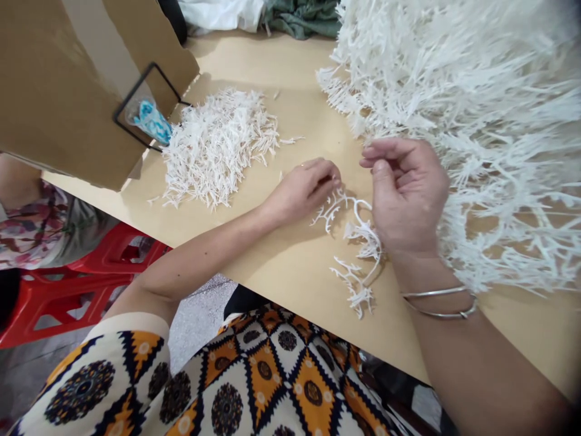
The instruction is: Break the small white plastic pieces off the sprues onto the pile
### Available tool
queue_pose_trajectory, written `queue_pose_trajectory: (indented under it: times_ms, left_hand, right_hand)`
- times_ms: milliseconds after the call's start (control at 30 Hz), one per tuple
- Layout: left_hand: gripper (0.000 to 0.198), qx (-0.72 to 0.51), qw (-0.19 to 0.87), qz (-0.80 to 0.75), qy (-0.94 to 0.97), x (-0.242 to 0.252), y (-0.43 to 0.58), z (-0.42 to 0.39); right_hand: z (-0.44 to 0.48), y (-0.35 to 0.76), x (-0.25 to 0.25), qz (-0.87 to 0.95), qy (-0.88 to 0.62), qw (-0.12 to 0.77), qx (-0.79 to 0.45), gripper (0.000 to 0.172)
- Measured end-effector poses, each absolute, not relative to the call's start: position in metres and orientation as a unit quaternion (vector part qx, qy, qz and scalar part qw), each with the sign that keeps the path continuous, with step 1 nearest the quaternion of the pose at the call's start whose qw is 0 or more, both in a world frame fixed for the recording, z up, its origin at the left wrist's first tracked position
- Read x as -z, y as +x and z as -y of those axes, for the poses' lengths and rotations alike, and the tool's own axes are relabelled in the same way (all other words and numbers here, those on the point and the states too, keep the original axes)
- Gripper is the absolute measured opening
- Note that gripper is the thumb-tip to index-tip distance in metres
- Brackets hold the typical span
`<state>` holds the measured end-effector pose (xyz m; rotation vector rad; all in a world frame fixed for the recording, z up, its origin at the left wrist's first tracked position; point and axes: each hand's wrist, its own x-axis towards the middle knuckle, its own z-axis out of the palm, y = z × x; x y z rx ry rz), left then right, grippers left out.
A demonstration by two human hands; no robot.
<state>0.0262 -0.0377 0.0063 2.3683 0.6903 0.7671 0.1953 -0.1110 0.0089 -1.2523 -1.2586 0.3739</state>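
A white branched plastic sprig (363,233) with a curved stem and small twigs lies on the table between my hands. My left hand (311,189) is closed, its fingertips pinched at the upper end of this sprig. On the other side of the sprig, my right hand (406,197) is raised with loosely curled fingers. Its thumb stands apart from the index finger, and nothing shows between them. The palm partly hides the sprig's stem.
A heap of small white pieces (222,145) lies left of centre. A large pile of white branched sprigs (467,103) fills the right. A cardboard box (59,79) with a black wire frame (131,100) stands at left, near red stools (63,297) and another person's arm (18,181).
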Motion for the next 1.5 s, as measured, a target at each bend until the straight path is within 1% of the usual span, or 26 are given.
queue_pose_trajectory:
  times_ms: [67,167,267,367,433,567,667,767,833,933,1033,1133,1200,1233,1400,1467,1500]
  left_hand:
    - [0.030,-0.324,0.352,-0.274,0.834,-0.007,0.024,0.034]
    - [0.031,-0.359,0.420,-0.274,0.788,-0.006,0.023,0.031]
    - [0.033,-0.375,0.452,-0.264,0.765,-0.004,0.023,0.030]
    - [0.036,-0.378,0.463,-0.259,0.758,-0.003,0.023,0.029]
    - [0.038,-0.378,0.462,-0.258,0.760,-0.003,0.023,0.028]
    - [0.039,-0.371,0.454,-0.248,0.771,-0.005,0.022,0.029]
    - [0.039,-0.351,0.439,-0.240,0.791,-0.008,0.021,0.032]
    - [0.037,-0.343,0.436,-0.225,0.801,-0.011,0.019,0.036]
    - [0.034,-0.339,0.434,-0.214,0.807,-0.013,0.019,0.038]
    - [0.030,-0.321,0.413,-0.227,0.821,-0.011,0.021,0.039]
    - [0.022,-0.305,0.349,-0.246,0.852,-0.006,0.025,0.037]
    - [0.013,-0.286,0.272,-0.220,0.892,-0.003,0.027,0.035]
    - [0.012,-0.276,0.257,-0.206,0.903,-0.003,0.028,0.034]
    - [0.012,-0.273,0.259,-0.205,0.904,-0.003,0.027,0.034]
    - [0.013,-0.274,0.274,-0.209,0.898,-0.005,0.026,0.034]
    - [0.012,-0.284,0.279,-0.214,0.892,-0.005,0.026,0.035]
    - [0.011,-0.288,0.280,-0.216,0.890,-0.005,0.026,0.035]
  right_hand:
    - [0.110,0.199,-0.008,0.535,-0.550,0.617,-0.173,0.016]
    - [0.110,0.199,-0.011,0.533,-0.569,0.583,-0.229,0.018]
    - [0.110,0.200,-0.011,0.541,-0.577,0.543,-0.284,0.017]
    - [0.107,0.204,-0.005,0.535,-0.571,0.535,-0.318,0.023]
    - [0.105,0.207,0.001,0.532,-0.574,0.534,-0.320,0.022]
    - [0.105,0.209,0.005,0.547,-0.593,0.529,-0.263,0.012]
    - [0.107,0.207,0.000,0.584,-0.622,0.488,-0.185,0.006]
    - [0.105,0.209,-0.003,0.620,-0.657,0.419,-0.088,0.008]
    - [0.101,0.217,-0.002,0.615,-0.679,0.398,-0.048,0.010]
    - [0.098,0.229,0.002,0.577,-0.696,0.423,-0.052,0.011]
    - [0.100,0.228,0.001,0.542,-0.681,0.485,-0.083,0.013]
    - [0.105,0.215,-0.010,0.571,-0.590,0.539,-0.191,0.024]
    - [0.108,0.207,-0.018,0.603,-0.524,0.554,-0.233,0.032]
    - [0.109,0.205,-0.021,0.609,-0.514,0.557,-0.235,0.031]
    - [0.112,0.213,-0.027,0.556,-0.562,0.577,-0.205,0.014]
    - [0.114,0.218,-0.034,0.566,-0.562,0.566,-0.208,0.013]
    - [0.117,0.220,-0.039,0.585,-0.563,0.546,-0.206,0.013]
